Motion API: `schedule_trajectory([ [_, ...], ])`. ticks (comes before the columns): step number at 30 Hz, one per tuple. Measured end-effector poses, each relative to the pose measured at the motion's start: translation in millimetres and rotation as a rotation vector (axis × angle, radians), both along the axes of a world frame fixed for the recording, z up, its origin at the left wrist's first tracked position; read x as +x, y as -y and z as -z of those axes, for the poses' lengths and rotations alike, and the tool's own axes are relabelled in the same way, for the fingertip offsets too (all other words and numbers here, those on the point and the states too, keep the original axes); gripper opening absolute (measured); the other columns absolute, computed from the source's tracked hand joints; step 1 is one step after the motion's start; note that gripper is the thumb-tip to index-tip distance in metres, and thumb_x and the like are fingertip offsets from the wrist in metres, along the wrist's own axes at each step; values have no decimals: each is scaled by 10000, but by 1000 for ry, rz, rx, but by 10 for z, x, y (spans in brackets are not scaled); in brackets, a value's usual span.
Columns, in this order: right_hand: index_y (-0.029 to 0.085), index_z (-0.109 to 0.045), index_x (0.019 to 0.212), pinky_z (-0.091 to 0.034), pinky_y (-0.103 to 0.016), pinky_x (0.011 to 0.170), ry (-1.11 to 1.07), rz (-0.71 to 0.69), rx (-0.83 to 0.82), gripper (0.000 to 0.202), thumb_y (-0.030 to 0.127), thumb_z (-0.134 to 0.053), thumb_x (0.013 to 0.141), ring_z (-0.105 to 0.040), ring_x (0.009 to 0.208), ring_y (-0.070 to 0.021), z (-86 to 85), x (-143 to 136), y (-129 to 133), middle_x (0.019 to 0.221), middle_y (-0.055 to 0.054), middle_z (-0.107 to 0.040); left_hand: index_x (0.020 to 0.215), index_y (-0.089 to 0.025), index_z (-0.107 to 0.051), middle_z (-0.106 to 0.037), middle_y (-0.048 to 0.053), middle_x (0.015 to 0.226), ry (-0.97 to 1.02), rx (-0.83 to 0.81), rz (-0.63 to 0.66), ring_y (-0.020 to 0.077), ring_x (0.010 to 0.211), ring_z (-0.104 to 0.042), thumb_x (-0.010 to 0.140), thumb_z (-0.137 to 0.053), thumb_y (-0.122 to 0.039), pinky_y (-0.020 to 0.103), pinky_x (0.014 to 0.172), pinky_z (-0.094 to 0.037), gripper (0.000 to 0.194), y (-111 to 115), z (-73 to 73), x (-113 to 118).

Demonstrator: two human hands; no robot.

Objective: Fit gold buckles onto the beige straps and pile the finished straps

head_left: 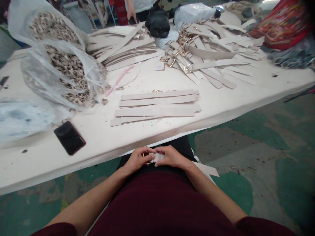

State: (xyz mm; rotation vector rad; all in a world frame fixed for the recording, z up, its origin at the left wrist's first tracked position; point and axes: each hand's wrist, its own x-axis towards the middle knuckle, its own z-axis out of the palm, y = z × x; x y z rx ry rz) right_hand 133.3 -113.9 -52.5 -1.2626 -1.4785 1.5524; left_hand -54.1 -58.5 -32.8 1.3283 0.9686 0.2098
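My left hand (138,159) and my right hand (172,156) meet over my lap, just below the table's front edge. Between them is a beige belt strap (207,168), whose free end sticks out to the right past my right wrist. The fingers of my left hand are closed around its buckle end, where a bit of gold-coloured metal shows. My right thumb and fingers pinch the strap close beside it. Fingers partly hide the buckle and any loop there. Several flat beige strips (157,110) lie on the table in front of my hands.
A black phone (69,137) lies at the left. Behind it, a clear plastic bag (29,70) spills small beige loops (70,67). Buckled belts (209,52) and loose strips (130,46) are heaped farther back. Another person's hand (131,13) shows beyond the table (98,144).
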Motion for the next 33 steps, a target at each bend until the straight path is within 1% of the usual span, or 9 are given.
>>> schedule_trajectory([
  [3, 162, -687, 967, -421, -230, 621, 57, 89, -63, 396, 371, -749, 636, -581, 710, -157, 86, 8, 43, 793, -9, -666, 916, -151, -680, -568, -5, 635, -8, 13, -13, 102, 528, -474, 719, -653, -381, 213, 490, -434, 304, 7, 51, -55],
  [6, 140, -705, 758, -377, -215, 533, 152, 151, -181, 317, 442, -714, 660, -541, 603, -134, 199, 62, 113, 646, -3, -629, 909, -149, -682, -571, 2, 644, -40, 14, -25, 104, 526, -473, 722, -639, -378, 210, 481, -428, 299, 16, 108, -97],
  [10, 133, -703, 774, -396, -220, 556, -24, 166, -270, 328, 424, -737, 628, -552, 605, -129, 277, 57, 165, 672, -4, -649, 880, -151, -689, -590, 7, 649, -93, 39, 28, 112, 534, -487, 721, -621, -349, 206, 488, -402, 262, 0, 85, -106],
  [15, 130, -685, 735, -390, -225, 548, -119, 211, -339, 349, 421, -775, 565, -539, 570, -119, 264, -43, 174, 635, 7, -641, 836, -159, -699, -623, 15, 683, -94, 61, 95, 119, 571, -511, 726, -611, -321, 208, 525, -382, 215, 22, -11, -81],
  [20, 132, -630, 699, -364, -207, 530, -263, 246, -418, 371, 418, -798, 533, -503, 532, -89, 234, -80, 129, 592, 36, -603, 843, -142, -674, -620, 20, 717, 25, 83, -34, 113, 590, -502, 744, -618, -345, 207, 543, -378, 233, 109, -18, 57],
  [23, 124, -622, 671, -312, -193, 493, -277, 238, -442, 367, 452, -764, 587, -450, 492, -67, 229, -30, 123, 546, 48, -562, 835, -141, -654, -614, 24, 741, 65, 76, -111, 120, 625, -510, 748, -623, -365, 209, 560, -384, 242, 148, 20, 111],
  [26, 121, -633, 683, -299, -192, 491, -362, 203, -484, 380, 482, -733, 621, -440, 495, -65, 234, 13, 129, 550, 45, -560, 863, -153, -633, -580, 6, 708, 58, 43, -135, 119, 611, -496, 757, -613, -385, 206, 549, -382, 256, 169, 72, 102],
  [29, 127, -607, 638, -306, -191, 492, -431, 214, -523, 375, 454, -776, 564, -438, 484, -61, 235, -19, 110, 536, 52, -557, 887, -160, -613, -563, 1, 716, 58, 63, -95, 123, 622, -487, 782, -579, -394, 212, 561, -391, 258, 173, 108, 82],
  [33, 139, -558, 571, -330, -200, 496, -445, 312, -540, 393, 426, -814, 492, -453, 466, -65, 216, -91, 82, 512, 56, -560, 932, -164, -629, -604, 38, 862, 105, 178, 37, 166, 790, -525, 852, -468, -378, 267, 730, -421, 279, 134, 79, 108],
])
